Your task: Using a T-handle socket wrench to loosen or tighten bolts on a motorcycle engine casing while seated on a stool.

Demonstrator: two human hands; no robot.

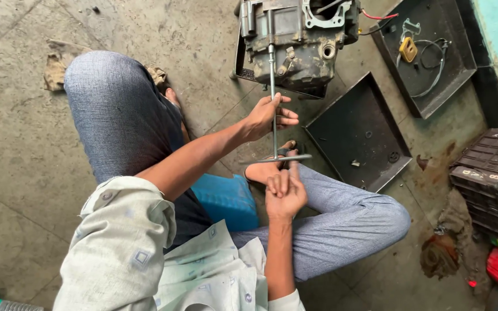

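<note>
Left hand (267,117): centre of the frame, grip closed around the shaft of the T-wrench (274,129), fingers curled about the middle of the rod.
Right hand (284,193): just below the centre, fingers bunched with the tips up against the crossbar of the T-wrench; whether they clasp the bar or only press it, I cannot tell.
T-wrench: a long steel rod running up the middle of the frame, crossbar at its lower end lying level, far end set into the engine (295,40).
Engine: upper centre of the frame, a grimy grey block on the floor (24,144), open port on top, a red wire at its right side.
Near tray (358,135): dark, square, right of centre, just beside the engine, a few small bits lying in it.
Far tray (427,57): upper right, holding a yellow part (408,49) and a loop of cable (433,63).
Crate (491,173): black, at the right edge.
Stool (226,198): blue, under the person, between the knees.
Legs: grey trousers, one knee at upper left, the other at lower right; a sandalled foot (272,164) lies beneath the crossbar.
Floor: stained concrete, a rag (55,72) at upper left.
</note>
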